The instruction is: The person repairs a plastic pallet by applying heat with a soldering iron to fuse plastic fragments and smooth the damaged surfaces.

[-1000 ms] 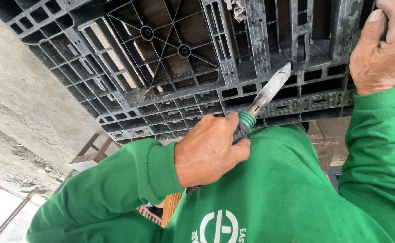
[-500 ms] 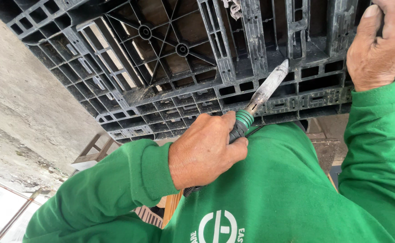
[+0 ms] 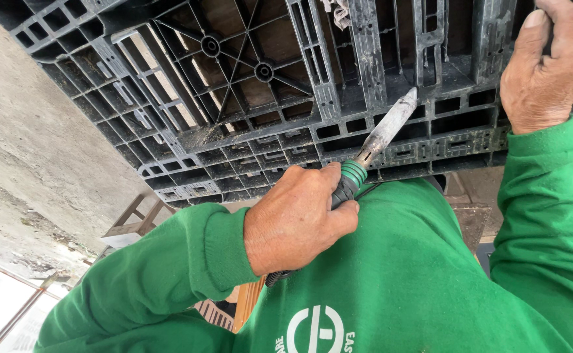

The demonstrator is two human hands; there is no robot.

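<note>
Pallet [image 3: 247, 98], black plastic, upright at far centre: right hand [image 3: 551, 65] grips its top-right edge, left hand [image 3: 296, 219] closed on green-collared iron [image 3: 375, 147], tip just short of ribs; no finished work discernible.

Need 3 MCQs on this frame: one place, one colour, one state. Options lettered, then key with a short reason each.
1. Where does the tip of the metal blade rest?
A. on the black plastic pallet
B. on the concrete wall
C. on the green sleeve

2. What colour is the collar of the tool's handle?
A. red
B. green
C. yellow

3. What is the right hand doing?
A. hanging free
B. holding the tool
C. gripping the pallet's edge

Key: 1 A, the blade meets a pallet rib. 2 B, the ribbed collar above the left hand is green. 3 C, its fingers curl over the pallet rim at upper right.
</note>
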